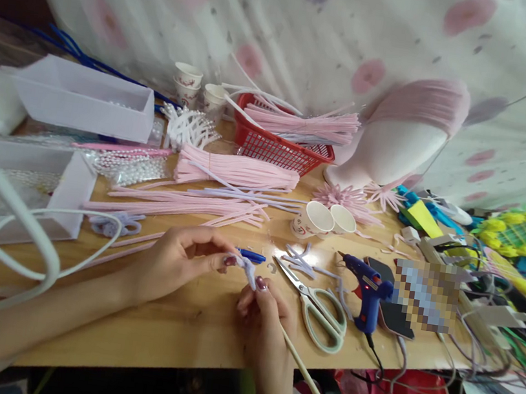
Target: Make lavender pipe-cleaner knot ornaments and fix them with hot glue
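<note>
Between my two hands is a small, twisted lavender pipe cleaner (pixel 247 271). Thumb and fingertips of my left hand (pixel 185 261) pinch its left end. My right hand (pixel 268 328) is closed on the lower end, thumb on top. A pale thin stick (pixel 310 380) runs from beside my right hand to the lower right; whether the fingers grip it is hidden. Just behind the pipe cleaner lies a blue pen (pixel 252 256). Scissors (pixel 320 312) with pale handles rest right of my right hand, close to lavender offcuts (pixel 303 259). A coiled lavender piece (pixel 115 223) lies left of my left hand.
Pink pipe cleaner bundles (pixel 237 172), a red basket (pixel 279 150), paper cups (pixel 316 221) and a foam head (pixel 389 136) stand behind. A blue glue gun (pixel 367 290), phone (pixel 395 317) and cables are at right. White boxes (pixel 91 98) and a looped white tube (pixel 38 224) occupy the left.
</note>
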Demonstrator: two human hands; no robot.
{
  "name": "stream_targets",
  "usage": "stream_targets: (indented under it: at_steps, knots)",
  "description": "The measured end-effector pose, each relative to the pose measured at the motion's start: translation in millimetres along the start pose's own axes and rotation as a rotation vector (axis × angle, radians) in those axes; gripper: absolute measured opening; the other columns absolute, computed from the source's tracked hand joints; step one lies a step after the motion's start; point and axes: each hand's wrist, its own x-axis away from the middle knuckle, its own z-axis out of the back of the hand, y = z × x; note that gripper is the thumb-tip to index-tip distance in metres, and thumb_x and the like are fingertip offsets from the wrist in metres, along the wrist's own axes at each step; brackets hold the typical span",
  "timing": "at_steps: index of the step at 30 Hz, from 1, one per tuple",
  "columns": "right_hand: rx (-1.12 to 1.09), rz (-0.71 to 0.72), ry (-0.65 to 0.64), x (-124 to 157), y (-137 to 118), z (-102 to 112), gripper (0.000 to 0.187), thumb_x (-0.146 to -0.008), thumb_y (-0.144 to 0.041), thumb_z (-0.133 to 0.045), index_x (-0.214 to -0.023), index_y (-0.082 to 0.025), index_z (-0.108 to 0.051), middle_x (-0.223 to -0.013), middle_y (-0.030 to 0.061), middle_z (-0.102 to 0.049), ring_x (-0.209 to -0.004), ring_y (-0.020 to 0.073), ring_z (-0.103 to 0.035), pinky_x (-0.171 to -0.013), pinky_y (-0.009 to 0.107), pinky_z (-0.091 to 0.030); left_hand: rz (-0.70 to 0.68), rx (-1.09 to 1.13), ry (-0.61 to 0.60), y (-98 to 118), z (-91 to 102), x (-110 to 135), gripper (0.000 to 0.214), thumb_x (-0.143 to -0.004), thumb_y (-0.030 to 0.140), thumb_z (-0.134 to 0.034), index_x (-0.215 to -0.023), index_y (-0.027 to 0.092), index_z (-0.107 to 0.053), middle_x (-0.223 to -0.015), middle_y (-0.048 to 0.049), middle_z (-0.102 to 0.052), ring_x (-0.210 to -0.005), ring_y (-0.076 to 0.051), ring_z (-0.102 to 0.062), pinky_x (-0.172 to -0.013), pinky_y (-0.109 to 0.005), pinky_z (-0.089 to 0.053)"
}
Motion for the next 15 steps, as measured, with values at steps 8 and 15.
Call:
stream_targets:
  at_steps: [8, 15]
  knots:
    - [0.398, 0.333, 0.030, 3, -16, -4, 0.020, -0.096, -0.036, -0.059, -0.104, -0.024, -0.073, -0.082, 0.0004, -0.068, -0.073, 0.0177, -0.061, -0.067, 0.028, -0.044, 0.118, -0.033, 0.044, -1, 0.6, -1, 0.009, -0.079, 0.027, -0.078, -0.077, 0.019, -0.080, -0.068, 0.0019, -0.073, -0.065, -0.011, -0.062, -0.065, -0.019, -0.051]
    - [0.355, 0.324, -0.084, -5, -1, 3, 0.030, -0.104, -0.034, -0.049, -0.097, -0.023, -0.077, -0.077, 0.0006, -0.069, -0.069, 0.0154, -0.061, -0.065, 0.025, -0.045, 0.169, 0.011, 0.015, -2, -2.9, 1, 0.013, -0.076, 0.025, -0.076, -0.086, 0.021, -0.082, -0.078, 0.0000, -0.079, -0.068, -0.013, -0.066, -0.067, -0.022, -0.053]
